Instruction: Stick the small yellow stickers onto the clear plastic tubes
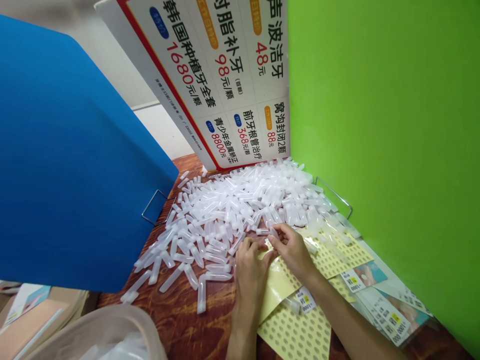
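My left hand (250,260) has its fingers curled at the upper left edge of a yellow sheet of small round stickers (279,285), which is tilted up and bent. Close beside it, my right hand (294,250) is closed, thumb and fingertips pinched around a small translucent plastic tube (274,232). Whether a sticker is between the fingers is too small to tell. A large heap of similar capped tubes (240,195) spreads over the table beyond both hands. Under my right forearm lies another sticker sheet (300,330), with a loose tube (292,304) near it.
Blue (82,150) and green (382,125) panels stand left and right, with wire brackets at their bases. A printed price board (225,85) closes the back. A plastic tub (112,320) with tubes stands front left. Printed packets (393,315) lie at right on the wood-grain table (180,320).
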A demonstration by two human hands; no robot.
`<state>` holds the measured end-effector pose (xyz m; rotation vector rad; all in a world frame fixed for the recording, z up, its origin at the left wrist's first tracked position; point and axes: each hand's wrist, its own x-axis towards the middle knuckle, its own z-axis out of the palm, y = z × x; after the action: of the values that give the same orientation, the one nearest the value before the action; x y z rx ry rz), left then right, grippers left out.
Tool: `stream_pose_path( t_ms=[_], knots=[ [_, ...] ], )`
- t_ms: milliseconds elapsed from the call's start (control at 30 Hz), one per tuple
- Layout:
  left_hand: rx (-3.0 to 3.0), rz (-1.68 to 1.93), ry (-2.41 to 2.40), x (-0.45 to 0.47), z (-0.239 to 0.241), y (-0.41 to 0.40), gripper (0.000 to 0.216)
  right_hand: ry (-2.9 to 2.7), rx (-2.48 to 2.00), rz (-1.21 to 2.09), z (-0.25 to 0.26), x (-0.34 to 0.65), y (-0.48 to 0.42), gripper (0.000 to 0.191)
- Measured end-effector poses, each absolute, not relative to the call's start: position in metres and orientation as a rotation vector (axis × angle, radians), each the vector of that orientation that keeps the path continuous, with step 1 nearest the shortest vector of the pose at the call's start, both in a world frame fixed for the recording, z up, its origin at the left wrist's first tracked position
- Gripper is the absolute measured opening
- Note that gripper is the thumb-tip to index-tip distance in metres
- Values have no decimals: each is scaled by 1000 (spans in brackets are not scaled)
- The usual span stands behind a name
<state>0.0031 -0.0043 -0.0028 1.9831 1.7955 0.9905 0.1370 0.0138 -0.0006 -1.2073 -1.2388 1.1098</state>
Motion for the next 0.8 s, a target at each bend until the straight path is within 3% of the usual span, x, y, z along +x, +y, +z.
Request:
stream_pose_path(
  t_ms=[800],
  knots=[
    [1962,1009,1765,1,-3,-4,10,-1274,-1232,1067,5,138,12,16]
  ],
)
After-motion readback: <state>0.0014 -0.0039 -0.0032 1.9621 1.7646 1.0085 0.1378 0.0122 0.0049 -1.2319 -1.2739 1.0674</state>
